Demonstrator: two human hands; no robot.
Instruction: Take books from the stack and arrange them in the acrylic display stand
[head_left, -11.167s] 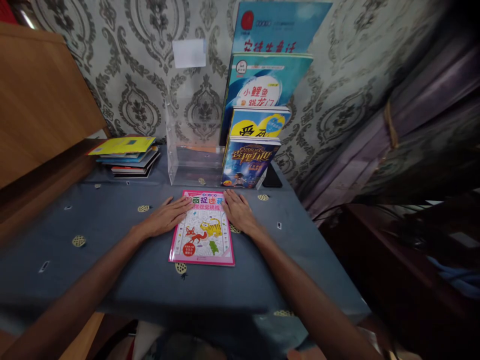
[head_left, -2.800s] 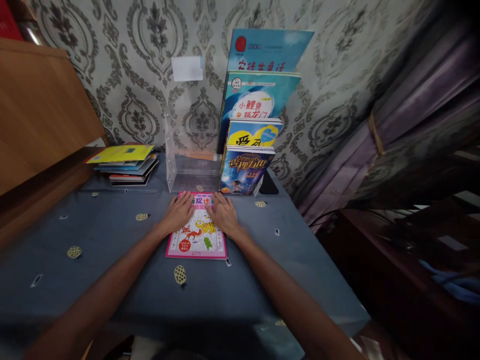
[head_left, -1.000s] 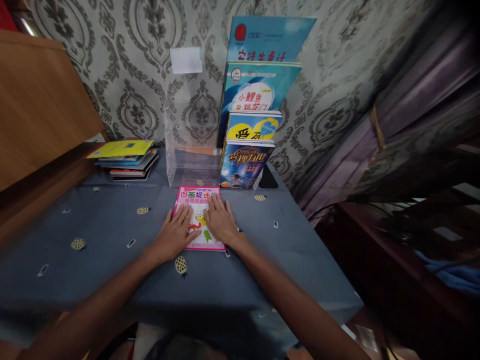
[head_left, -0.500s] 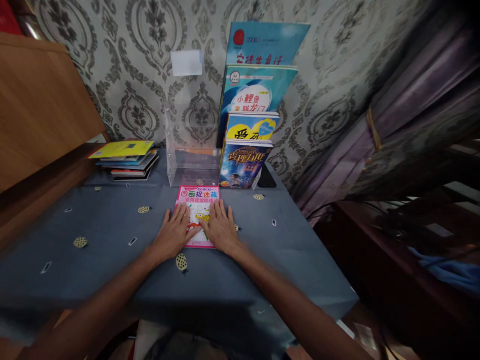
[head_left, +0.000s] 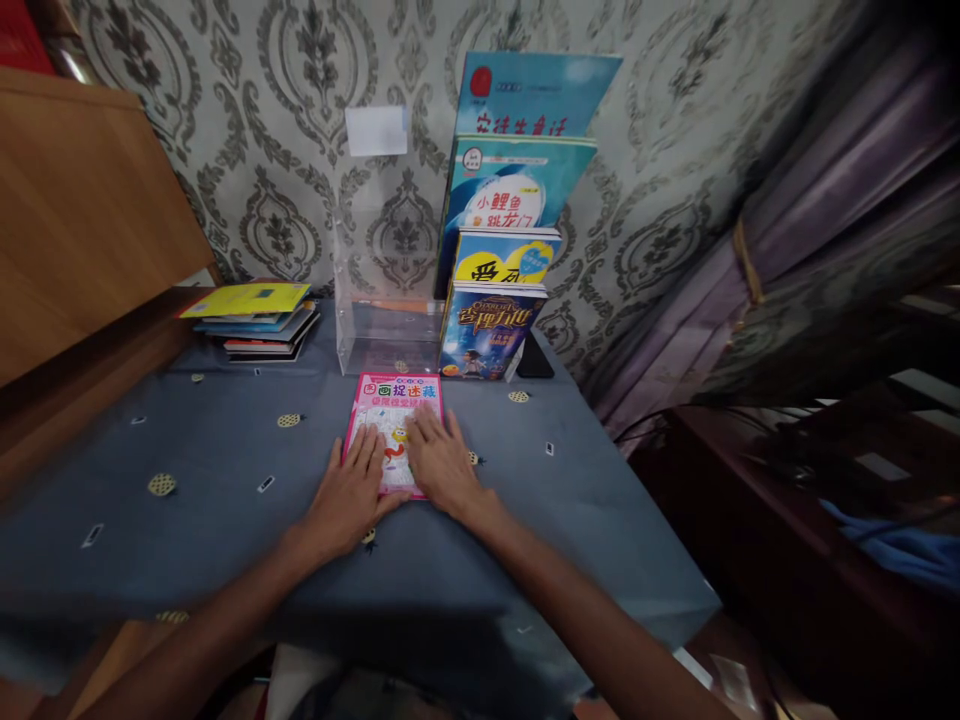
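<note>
1. Pink book (head_left: 393,420) lies flat and shut, front cover up, on the blue-grey tablecloth (head_left: 247,555), just in front of the clear rack (head_left: 390,352).
2. The left hand (head_left: 352,495) rests palm down over the book's lower left part. Its fingers lie stretched on the cover's left side, pointing toward the rack; its thumb reaches inward along the bottom edge.
3. The right hand (head_left: 444,468), slightly blurred, lies over the cover's lower right part, its fingers also pointing away from the person and hiding part of the right edge.
4. Neither hand is clamped on anything: both are spread out, with the book beneath their fingers rather than gripped.
5. Between the hands a strip of the cover picture shows; above the fingertips the title band is largely uncovered.
6. Behind, the rack's right side holds upright books (head_left: 491,330); a book stack (head_left: 259,320) lies well apart, to the left.
</note>
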